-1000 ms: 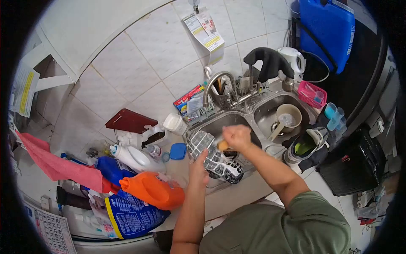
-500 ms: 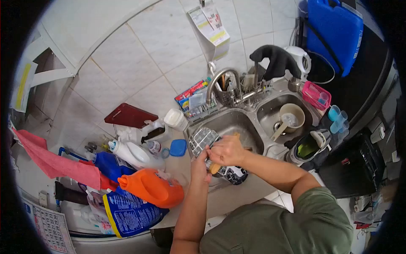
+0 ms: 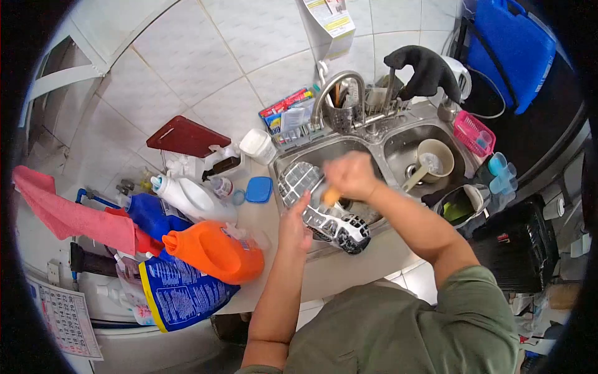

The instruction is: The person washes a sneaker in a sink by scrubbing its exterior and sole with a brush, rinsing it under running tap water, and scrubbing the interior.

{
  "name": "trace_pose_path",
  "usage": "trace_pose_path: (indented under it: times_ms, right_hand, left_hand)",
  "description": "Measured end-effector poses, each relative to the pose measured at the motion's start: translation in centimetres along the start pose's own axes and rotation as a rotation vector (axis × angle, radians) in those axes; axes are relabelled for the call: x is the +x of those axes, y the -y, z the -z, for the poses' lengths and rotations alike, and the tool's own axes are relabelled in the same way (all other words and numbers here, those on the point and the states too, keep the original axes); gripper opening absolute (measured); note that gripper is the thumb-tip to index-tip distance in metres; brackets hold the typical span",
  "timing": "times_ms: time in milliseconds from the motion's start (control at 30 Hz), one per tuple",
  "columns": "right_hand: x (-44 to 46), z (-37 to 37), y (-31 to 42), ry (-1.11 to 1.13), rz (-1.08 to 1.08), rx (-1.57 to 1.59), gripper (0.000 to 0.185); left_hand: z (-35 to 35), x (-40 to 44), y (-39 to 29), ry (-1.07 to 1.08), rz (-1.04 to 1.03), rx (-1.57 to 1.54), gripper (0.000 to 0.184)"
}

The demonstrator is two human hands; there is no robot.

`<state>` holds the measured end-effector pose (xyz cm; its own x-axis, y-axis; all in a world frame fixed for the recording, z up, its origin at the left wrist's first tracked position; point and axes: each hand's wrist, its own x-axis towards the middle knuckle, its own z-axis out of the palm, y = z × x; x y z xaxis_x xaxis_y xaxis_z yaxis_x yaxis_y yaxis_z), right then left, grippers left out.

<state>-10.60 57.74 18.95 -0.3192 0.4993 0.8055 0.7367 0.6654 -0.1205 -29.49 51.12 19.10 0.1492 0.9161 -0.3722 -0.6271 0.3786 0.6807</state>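
Over the left sink basin (image 3: 367,149) lies a black-and-white shoe (image 3: 353,234), its patterned sole facing up with whitish foam on it. My left hand (image 3: 295,224) grips the shoe by its near side. Closed around a tan brush (image 3: 331,196), my right hand (image 3: 354,177) is above the middle of the sole; motion blurs the brush. The steel faucet (image 3: 339,78) arches behind the shoe. In the right basin stands a beige dipper (image 3: 435,159) with its handle toward me.
Left on the counter (image 3: 324,274) are an orange jug (image 3: 218,252), a white bottle (image 3: 193,199), a blue lid (image 3: 259,189) and a white tub (image 3: 258,146). Another shoe (image 3: 461,206) sits right of the sink. A pink basket (image 3: 473,133) stands behind it.
My right hand has moved up and away from my left hand, with the brush in it. The shoe now shows more of its sole. The camera view has shifted slightly.
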Motion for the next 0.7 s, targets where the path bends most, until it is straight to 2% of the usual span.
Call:
trace_pose_path:
  times_ms: [67,133,167,200,267,333,367,467,500,567,600,667,700]
  right_hand:
    - [-0.7,-1.0,-0.3,-0.033,-0.141,0.119,0.023]
    - [0.3,1.1,4.9,-0.053,0.146,0.288,0.028]
    - [-0.3,0.3,2.8,-0.042,0.153,0.107,0.029]
    - [-0.7,-0.9,-0.1,0.008,0.023,0.025,0.025]
    - [-1.5,-1.5,-1.4,-0.053,0.033,-0.098,0.022]
    - [-0.3,2.0,5.7,0.023,0.033,-0.041,0.024]
    - [-0.7,0.8,5.7,-0.107,0.145,0.274,0.029]
    - [-3.4,-0.7,-2.5,-0.14,-0.433,0.018,0.036]
    - [-2.7,0.1,-2.5,-0.109,-0.493,0.086,0.035]
    - [-3.2,2.0,-1.5,-0.024,-0.637,0.217,0.034]
    - [-3.3,1.1,0.7,-0.147,-0.29,0.217,0.033]
    - [-2.1,3.1,6.2,0.038,-0.002,0.369,0.032]
    - [-3.6,1.9,4.9,0.011,-0.156,0.281,0.028]
  left_hand:
    - [-0.2,0.8,0.0,0.021,-0.045,-0.013,0.03]
    - [0.4,1.6,0.0,0.023,-0.009,-0.007,0.032]
    - [0.7,1.5,0.1,0.022,0.004,-0.015,0.031]
    - [1.0,1.3,0.4,0.023,0.016,-0.03,0.031]
    - [1.5,2.1,0.6,0.025,0.005,-0.015,0.032]
    - [2.0,2.6,1.2,0.017,0.011,0.003,0.033]
    - [1.4,1.6,0.8,-0.016,0.054,0.101,0.039]
    - [0.3,0.0,-0.2,-0.05,-0.077,0.069,0.038]
    - [0.8,0.5,-0.1,-0.039,-0.156,0.091,0.037]
    - [1.0,1.4,0.3,-0.062,-0.149,0.054,0.04]
    - [1.0,1.3,0.5,-0.075,-0.137,0.04,0.041]
    - [0.8,1.7,0.7,-0.059,-0.122,0.055,0.041]
    - [1.8,2.0,0.7,-0.051,-0.1,0.055,0.041]
